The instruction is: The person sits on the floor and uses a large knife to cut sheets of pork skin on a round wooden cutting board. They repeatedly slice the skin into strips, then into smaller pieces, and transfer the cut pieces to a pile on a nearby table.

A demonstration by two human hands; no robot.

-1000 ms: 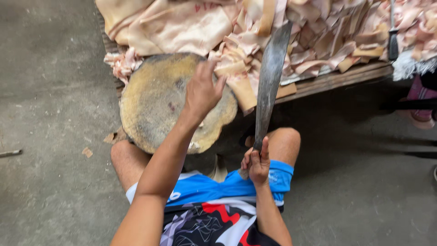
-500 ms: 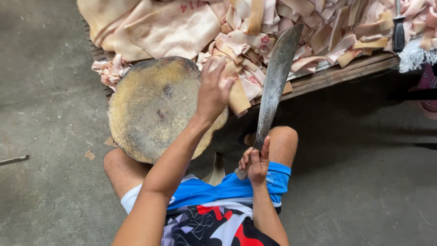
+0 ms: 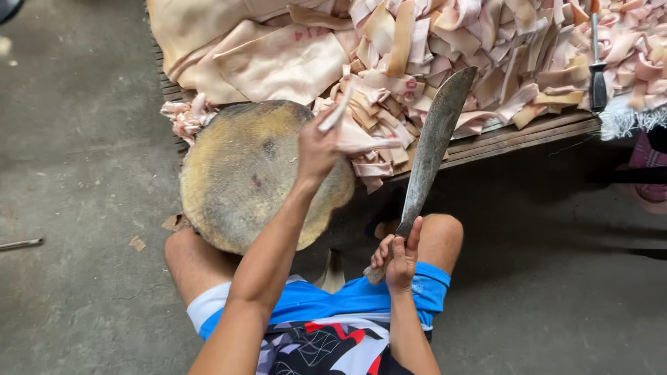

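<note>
We are gripping a pale strip [image 3: 361, 142] in our left hand [image 3: 318, 147], fingers closed around it, holding it above the far edge of the round block [image 3: 243, 173], beside the heap [image 3: 445, 62] on the wooden pallet [image 3: 528, 132]. Our right hand [image 3: 397, 258] is clamping the handle of the machete [image 3: 434, 142], its blade pointing up toward the heap

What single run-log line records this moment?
left hand: grips pale pink skin strip | right hand: holds long steel machete upright | round wooden chopping block: bare
</note>
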